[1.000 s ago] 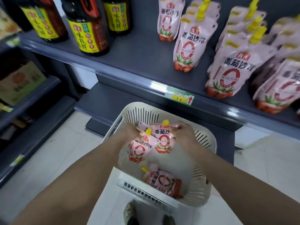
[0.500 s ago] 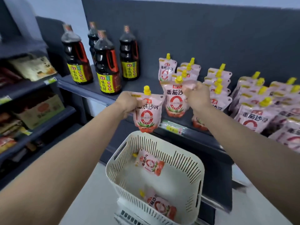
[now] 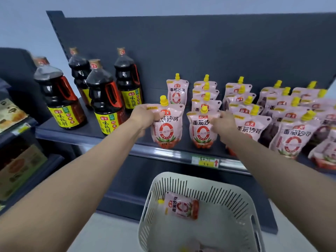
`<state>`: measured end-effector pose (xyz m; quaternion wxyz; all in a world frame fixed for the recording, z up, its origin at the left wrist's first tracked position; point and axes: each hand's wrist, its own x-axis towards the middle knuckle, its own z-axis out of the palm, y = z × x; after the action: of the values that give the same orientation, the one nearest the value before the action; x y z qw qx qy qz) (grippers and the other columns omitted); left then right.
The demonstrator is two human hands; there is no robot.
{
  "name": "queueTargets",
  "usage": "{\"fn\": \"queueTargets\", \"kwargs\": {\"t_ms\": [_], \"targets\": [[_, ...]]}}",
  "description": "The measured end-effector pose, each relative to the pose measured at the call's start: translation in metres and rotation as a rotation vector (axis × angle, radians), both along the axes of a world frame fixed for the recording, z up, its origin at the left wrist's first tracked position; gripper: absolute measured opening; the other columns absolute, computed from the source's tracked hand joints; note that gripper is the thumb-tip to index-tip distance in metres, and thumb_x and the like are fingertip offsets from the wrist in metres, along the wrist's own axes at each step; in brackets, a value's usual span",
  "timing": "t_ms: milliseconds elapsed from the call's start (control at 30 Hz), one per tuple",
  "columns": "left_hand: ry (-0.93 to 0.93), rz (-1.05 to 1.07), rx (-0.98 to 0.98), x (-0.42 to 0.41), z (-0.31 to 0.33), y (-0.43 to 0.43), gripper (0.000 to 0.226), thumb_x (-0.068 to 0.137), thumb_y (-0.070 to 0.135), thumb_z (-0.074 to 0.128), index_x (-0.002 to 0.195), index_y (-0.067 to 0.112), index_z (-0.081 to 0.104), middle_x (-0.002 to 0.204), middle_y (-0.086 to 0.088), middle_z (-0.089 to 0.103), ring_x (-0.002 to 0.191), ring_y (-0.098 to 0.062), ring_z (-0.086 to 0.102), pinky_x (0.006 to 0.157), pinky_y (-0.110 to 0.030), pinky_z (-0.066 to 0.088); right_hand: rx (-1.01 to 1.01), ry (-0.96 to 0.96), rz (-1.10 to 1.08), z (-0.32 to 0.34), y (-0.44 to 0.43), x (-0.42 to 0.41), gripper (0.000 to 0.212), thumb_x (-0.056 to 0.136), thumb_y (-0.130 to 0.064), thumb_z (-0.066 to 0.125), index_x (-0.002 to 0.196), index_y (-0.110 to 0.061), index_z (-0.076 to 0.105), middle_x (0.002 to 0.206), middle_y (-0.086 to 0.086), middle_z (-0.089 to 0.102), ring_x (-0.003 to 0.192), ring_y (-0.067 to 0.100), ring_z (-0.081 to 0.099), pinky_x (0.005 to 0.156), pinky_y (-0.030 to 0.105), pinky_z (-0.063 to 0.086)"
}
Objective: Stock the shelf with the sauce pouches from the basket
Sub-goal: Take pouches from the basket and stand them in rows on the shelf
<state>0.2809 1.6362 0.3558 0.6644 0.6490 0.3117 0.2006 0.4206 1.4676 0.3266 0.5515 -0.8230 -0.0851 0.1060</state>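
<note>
My left hand (image 3: pixel 145 115) grips the top corner of a pink tomato sauce pouch with a yellow cap (image 3: pixel 166 130), upright at the front of the dark shelf (image 3: pixel 101 139). My right hand (image 3: pixel 222 122) holds the top right corner of a second pouch (image 3: pixel 201 131), which stands at the shelf's front edge beside the first. Rows of the same pouches (image 3: pixel 289 131) fill the shelf behind and to the right. The white slotted basket (image 3: pixel 214 186) sits below, with one pouch (image 3: pixel 181 206) lying flat inside it.
Several dark soy sauce bottles with yellow labels (image 3: pixel 103 99) stand on the shelf to the left of the pouches. A yellow price tag (image 3: pixel 205 161) is clipped to the shelf edge. Lower shelves with boxed goods (image 3: pixel 18 166) are at the far left.
Both hands lifted a pouch each out of the basket and carried them up and forward onto the front of the shelf. The view rose from the basket to the shelf.
</note>
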Motion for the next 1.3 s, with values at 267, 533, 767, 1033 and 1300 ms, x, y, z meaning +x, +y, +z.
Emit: {"fn": "queueTargets", "kwargs": {"t_ms": [267,533,767,1033,1300], "targets": [[0.028,-0.040,0.025,0.020,-0.009,0.022,0.023,0.082,0.002,0.065,0.105,0.008,0.066,0.092,-0.005,0.069,0.072,-0.014,0.066,0.057,-0.026,0.051,0.023,0.056,-0.040,-0.004,0.001,0.006,0.028,0.088,0.004,0.050,0.115,-0.002,0.055,0.088,0.008,0.056,0.078,0.021,0.053,0.067,0.033,0.050],[0.040,-0.012,-0.003,0.032,-0.010,0.025,0.028,0.082,0.002,0.066,0.110,0.006,0.064,0.096,-0.009,0.070,0.079,-0.021,0.069,0.068,-0.035,0.056,-0.085,-0.204,-0.037,0.012,0.004,0.008,0.019,0.089,0.003,0.045,0.105,-0.006,0.051,0.092,0.004,0.053,0.081,0.018,0.051,0.068,0.030,0.047],[0.019,0.038,0.004,0.041,-0.009,0.029,0.030,0.084,0.001,0.064,0.114,0.005,0.062,0.102,-0.011,0.069,0.074,-0.018,0.066,0.064,-0.032,0.054,-0.298,-0.587,-0.037,0.038,0.007,-0.001,0.040,0.086,0.004,0.051,0.125,-0.008,0.052,0.121,0.009,0.058,0.111,0.025,0.056,0.086,0.035,0.050],[0.057,0.093,0.044,0.066,-0.008,0.047,0.031,0.086,0.004,0.062,0.116,0.007,0.059,0.109,-0.013,0.068,0.075,-0.021,0.065,0.056,-0.030,0.052,-0.436,-0.813,0.167,0.061,0.019,0.006,0.028,0.095,-0.013,0.050,0.121,-0.012,0.057,0.127,0.007,0.058,0.118,0.023,0.052,0.099,0.036,0.043],[0.074,0.064,0.049,0.092,-0.019,0.051,0.027,0.087,0.003,0.061,0.113,0.006,0.059,0.095,-0.007,0.064,0.064,-0.011,0.061,0.050,-0.025,0.046,-0.513,-0.724,0.159,0.059,0.017,0.034,0.029,0.089,-0.004,0.049,0.116,-0.006,0.061,0.117,0.012,0.063,0.110,0.028,0.055,0.090,0.037,0.048]]}}
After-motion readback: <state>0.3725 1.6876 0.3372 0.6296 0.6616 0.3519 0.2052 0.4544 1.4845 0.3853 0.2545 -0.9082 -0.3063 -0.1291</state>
